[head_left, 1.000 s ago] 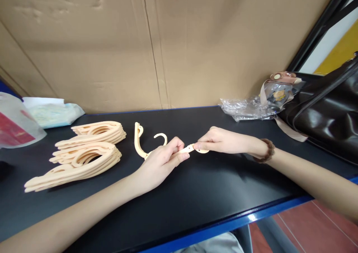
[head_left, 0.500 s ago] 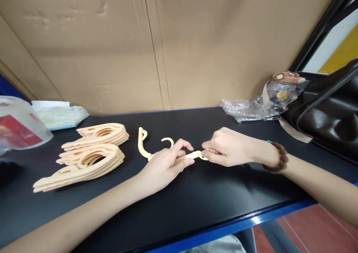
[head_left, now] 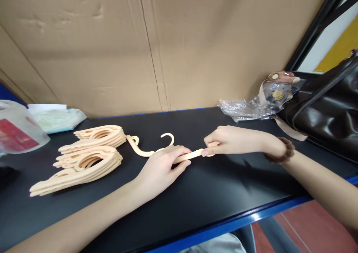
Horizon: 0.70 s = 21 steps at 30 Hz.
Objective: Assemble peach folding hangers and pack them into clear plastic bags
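Note:
Both hands grip a cream plastic folding hanger [head_left: 142, 153] above the black table, its hook pointing up and away from me. My left hand [head_left: 165, 163] is closed around the middle of the hanger, just below the hook, with thumb and fingers on the right arm. My right hand [head_left: 219, 143] pinches the tip of that same arm; its fingertips partly cover the end. The hanger's left arm extends outward past my left hand, its end curving up close to the piled hangers. Two piles of folded cream hangers [head_left: 81, 171] lie at the left.
A cardboard sheet [head_left: 184, 51] stands behind the black table [head_left: 179, 208]. At the left are a translucent container [head_left: 19, 128] and a soft packet [head_left: 57, 117]. To the right lie clear plastic wrap [head_left: 243, 110], a clear bottle with a strap [head_left: 276, 90] and a black bag [head_left: 324, 111].
The hanger's left arm has swung outward and lower toward the piles. My right hand has turned slightly, still on the right tip. My left fingers have closed down more on the hanger.

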Motion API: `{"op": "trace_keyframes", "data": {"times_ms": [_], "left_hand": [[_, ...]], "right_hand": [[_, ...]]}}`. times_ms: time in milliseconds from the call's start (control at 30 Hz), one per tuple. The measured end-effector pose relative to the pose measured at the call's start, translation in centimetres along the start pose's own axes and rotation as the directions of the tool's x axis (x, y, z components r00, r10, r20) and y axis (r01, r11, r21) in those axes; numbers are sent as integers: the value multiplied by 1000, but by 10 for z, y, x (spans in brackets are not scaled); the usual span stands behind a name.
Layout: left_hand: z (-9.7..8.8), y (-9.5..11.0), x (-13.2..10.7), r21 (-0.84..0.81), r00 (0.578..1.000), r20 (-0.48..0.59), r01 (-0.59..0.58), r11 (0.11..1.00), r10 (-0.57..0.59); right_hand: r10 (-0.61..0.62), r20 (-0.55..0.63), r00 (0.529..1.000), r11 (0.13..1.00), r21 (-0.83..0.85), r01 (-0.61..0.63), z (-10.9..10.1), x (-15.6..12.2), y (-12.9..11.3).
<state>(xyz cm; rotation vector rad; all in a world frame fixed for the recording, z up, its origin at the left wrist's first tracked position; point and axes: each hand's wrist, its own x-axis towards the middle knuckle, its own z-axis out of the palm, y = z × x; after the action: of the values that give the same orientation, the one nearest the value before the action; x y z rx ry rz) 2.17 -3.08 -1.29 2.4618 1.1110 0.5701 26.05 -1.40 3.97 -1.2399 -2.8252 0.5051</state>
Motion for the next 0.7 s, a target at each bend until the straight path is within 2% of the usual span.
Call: {"op": "trace_keyframes", "data": {"times_ms": [167,300,433,567,700], "left_hand": [[3,-6,0,97,990,-57,-119,988,125],[3,-8,-1,147,985,-53,-155,977,164],[2,-9,-2,279,975,-99,-167,946,201],[2,-14,-3,447,979,-131,-82,891,156],[1,-18,-3,443,996,-87,39,896,0]], "right_hand": [[176,61,982,984,-18,-175,-11,-1,23],[329,89,940,944,-56,-325,-13,1,42],[413,89,906,910,-83,-407,-14,0,60],[472,17,881,878,-103,-468,-18,-5,74],[492,-54,869,859,-132,-495,-20,-9,82]]}}
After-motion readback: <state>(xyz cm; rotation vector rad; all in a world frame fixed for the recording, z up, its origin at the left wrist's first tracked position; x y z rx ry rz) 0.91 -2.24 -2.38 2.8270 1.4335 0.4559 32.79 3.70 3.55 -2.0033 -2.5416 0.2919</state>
